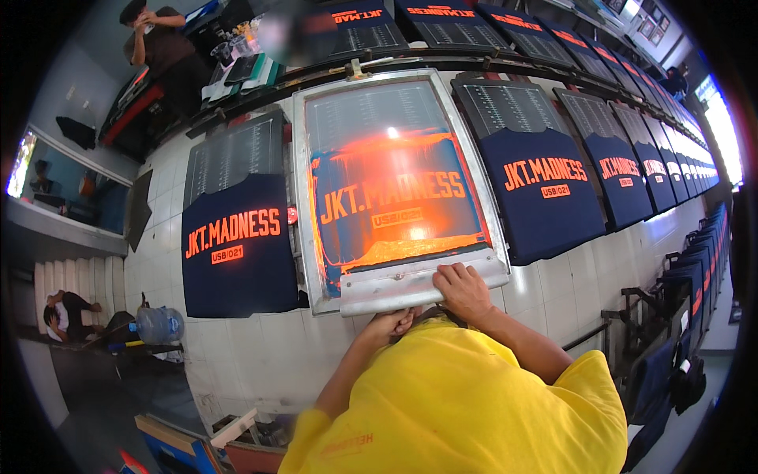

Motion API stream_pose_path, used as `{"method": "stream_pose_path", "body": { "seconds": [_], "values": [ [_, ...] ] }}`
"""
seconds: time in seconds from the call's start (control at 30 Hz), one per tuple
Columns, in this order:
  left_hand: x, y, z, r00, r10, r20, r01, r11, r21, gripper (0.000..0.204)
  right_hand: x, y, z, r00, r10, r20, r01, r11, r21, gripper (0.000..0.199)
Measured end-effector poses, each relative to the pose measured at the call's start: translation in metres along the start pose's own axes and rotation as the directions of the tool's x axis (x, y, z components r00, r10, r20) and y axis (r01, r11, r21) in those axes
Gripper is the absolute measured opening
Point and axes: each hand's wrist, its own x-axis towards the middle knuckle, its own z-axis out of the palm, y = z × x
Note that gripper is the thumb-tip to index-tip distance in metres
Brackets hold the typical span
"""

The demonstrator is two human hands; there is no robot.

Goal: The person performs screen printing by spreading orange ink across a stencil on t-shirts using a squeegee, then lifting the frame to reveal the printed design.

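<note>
Head view, right hand (463,292) clasped over metal bar (388,292), left hand (392,324) bunched below, its grip unclear

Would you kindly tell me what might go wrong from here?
The right hand is curled over the silver bar; a slip might knock the screen frame out of line. Orange ink lying near the bar could smear onto that hand or the yellow shirt.

In my silver metal-framed rectangular screen (395,170) I read large orange block letters (393,197), with a smaller boxed line (397,218) below. The same lettering stands on the dark-blue cloth shirts (541,221) on both sides. My bright yellow cloth shirt (474,387) bears small red print (347,444) (partly unclear to me).
</note>
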Motion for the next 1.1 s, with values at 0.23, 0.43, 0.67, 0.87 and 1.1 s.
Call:
{"method": "stream_pose_path", "body": {
  "seconds": [0.23, 0.43, 0.67, 0.87, 1.1],
  "values": [
    [0.002, -0.019, -0.011, 0.992, 0.062, -0.107, -0.015, 0.919, 0.394, 0.026, -0.001, -0.007, -0.013, 0.996, 0.056, 0.064, -0.064, 0.989, 0.133, 0.048],
    [-0.033, -0.003, 0.002, 0.969, 0.185, -0.161, 0.01, 0.628, 0.778, 0.036, -0.005, 0.033, -0.022, 0.943, 0.29, -0.164, -0.22, 0.911, 0.348, 0.039],
    [-0.127, 0.1, -0.017, 0.821, 0.406, -0.4, -0.086, 0.782, 0.617, 0.032, -0.03, 0.126, 0.018, 0.662, 0.746, -0.071, -0.62, 0.599, 0.507, 0.029],
    [-0.087, 0.078, -0.108, 0.343, 0.882, -0.322, 0.349, 0.199, 0.916, 0.036, -0.027, 0.148, 0.066, 0.553, 0.833, 0.01, -0.536, 0.346, 0.77, 0.027],
    [-0.08, 0.085, -0.111, 0.349, 0.812, -0.467, 0.153, 0.442, 0.884, 0.029, -0.022, 0.147, 0.067, 0.501, 0.866, 0.001, -0.519, 0.299, 0.801, 0.022]
  ]
}}
